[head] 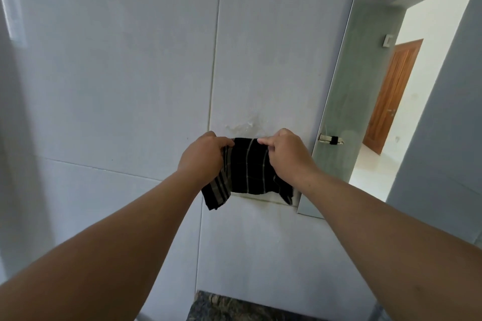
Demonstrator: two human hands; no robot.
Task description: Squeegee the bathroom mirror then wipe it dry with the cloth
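1. head view: my left hand [202, 155] and my right hand [287, 154] each pinch a top corner of the cloth [246, 168], fingers closed on the dark striped fabric, so it hangs stretched flat between them.
2. head view: below my fingers the cloth droops, one folded end trailing under my left palm; i judge i hold it spread to get a broad flat face for wiping.
3. head view: beyond my fingertips is the tiled wall [130, 73], with a wet-looking smear just above them.
4. head view: the mirror [347, 112] stands just right of my right fingers, its edge beside my wrist, with a metal clip [330, 138] on it.
5. head view: no squeegee is visible, so i judge the drying step is at hand.
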